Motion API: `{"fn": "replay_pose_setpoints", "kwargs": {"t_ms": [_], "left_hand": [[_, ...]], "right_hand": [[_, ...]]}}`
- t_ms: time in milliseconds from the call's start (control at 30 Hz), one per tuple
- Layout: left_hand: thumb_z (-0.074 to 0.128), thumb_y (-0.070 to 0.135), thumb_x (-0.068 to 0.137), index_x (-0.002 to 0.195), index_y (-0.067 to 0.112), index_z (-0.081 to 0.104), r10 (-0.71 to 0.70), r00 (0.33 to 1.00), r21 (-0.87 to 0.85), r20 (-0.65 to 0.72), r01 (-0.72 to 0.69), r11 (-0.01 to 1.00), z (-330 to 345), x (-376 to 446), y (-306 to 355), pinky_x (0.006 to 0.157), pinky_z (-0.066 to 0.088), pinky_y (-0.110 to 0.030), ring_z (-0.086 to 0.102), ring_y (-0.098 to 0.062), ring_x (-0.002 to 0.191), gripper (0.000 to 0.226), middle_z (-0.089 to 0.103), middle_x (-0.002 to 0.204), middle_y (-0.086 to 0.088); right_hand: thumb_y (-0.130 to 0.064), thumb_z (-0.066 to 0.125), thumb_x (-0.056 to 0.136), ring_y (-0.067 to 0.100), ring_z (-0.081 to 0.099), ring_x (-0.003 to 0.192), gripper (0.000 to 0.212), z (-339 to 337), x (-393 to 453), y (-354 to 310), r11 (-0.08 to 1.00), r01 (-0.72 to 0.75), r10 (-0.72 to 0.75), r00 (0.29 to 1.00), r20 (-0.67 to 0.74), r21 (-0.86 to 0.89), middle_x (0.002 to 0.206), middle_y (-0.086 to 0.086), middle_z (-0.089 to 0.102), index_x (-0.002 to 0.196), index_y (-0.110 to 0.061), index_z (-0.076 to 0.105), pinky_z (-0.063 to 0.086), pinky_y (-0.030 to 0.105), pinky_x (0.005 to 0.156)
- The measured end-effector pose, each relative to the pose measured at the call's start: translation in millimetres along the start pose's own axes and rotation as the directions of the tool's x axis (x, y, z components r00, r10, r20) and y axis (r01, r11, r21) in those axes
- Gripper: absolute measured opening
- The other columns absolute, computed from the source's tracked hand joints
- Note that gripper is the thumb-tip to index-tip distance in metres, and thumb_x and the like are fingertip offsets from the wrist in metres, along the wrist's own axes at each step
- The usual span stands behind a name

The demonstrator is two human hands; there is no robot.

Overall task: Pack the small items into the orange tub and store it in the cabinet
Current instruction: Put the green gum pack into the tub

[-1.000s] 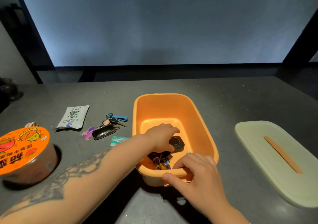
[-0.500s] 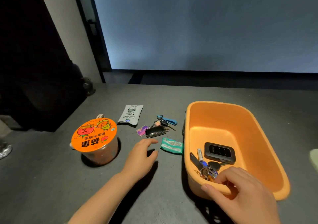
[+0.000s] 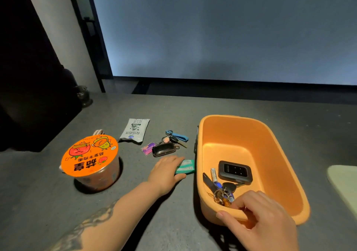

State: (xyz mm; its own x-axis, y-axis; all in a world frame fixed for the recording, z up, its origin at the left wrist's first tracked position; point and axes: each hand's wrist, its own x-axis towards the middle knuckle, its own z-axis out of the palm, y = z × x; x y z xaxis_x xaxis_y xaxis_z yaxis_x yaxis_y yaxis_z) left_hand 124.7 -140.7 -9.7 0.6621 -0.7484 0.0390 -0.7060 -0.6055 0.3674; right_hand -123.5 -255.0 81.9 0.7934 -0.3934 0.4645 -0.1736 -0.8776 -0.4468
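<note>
Left hand on green packet, right hand gripping orange tub rim.

Noodle cup [image 3: 90, 159] stands at 9 o'clock on the grey surface [image 3: 48, 202]; white sachet [image 3: 135, 130] and key bunch [image 3: 166, 146] at 11. Left hand [image 3: 167, 171] lies with fingers over the green packet [image 3: 186, 166], just beside the orange tub [image 3: 270, 154]. Tub at 3 o'clock holds a black device [image 3: 234, 172], battery [image 3: 214, 174], keys [image 3: 222, 193]. Right hand [image 3: 258, 221] curls over the tub's near rim, thumb outside. Pale lid [image 3: 345, 183] far right.
</note>
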Motion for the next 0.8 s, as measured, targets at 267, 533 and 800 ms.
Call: {"fn": "replay_pose_setpoints", "kwargs": {"t_ms": [267,533,800], "left_hand": [[0.069,0.029,0.082,0.131,0.024,0.048,-0.170,0.942,-0.384,-0.290,0.048,0.922,-25,-31,-3,0.091,0.035,-0.022,0.043,-0.013,0.117,0.053,0.046,0.122,0.005],[0.067,0.042,0.081,0.128,0.040,0.046,0.120,0.927,-0.435,-0.356,-0.278,0.856,-111,-2,79,0.077,0.046,-0.010,0.044,0.011,0.109,0.052,0.044,0.112,0.025],[0.062,0.048,0.083,0.131,0.033,0.046,0.347,0.926,-0.020,0.146,-0.348,0.937,-67,32,130,0.097,0.036,-0.035,0.049,-0.017,0.114,0.053,0.052,0.127,0.007]], "right_hand": [[-0.073,0.056,0.067,-0.006,0.046,0.065,0.032,2,0,0,1.000,0.013,-0.013,1.000,-0.020,-0.015,0.059,-0.028,0.048,0.060,-0.041,0.055,0.037,0.015,0.054],[-0.072,0.062,0.066,-0.006,0.045,0.062,0.037,6,-3,6,0.999,-0.003,0.001,0.999,-0.051,-0.046,0.061,-0.023,0.050,0.062,-0.035,0.057,0.034,0.015,0.057],[-0.069,0.064,0.069,-0.003,0.047,0.065,0.038,8,-6,10,1.000,0.017,-0.019,0.995,-0.097,-0.021,0.063,-0.020,0.053,0.063,-0.032,0.055,0.037,0.017,0.058]]}}
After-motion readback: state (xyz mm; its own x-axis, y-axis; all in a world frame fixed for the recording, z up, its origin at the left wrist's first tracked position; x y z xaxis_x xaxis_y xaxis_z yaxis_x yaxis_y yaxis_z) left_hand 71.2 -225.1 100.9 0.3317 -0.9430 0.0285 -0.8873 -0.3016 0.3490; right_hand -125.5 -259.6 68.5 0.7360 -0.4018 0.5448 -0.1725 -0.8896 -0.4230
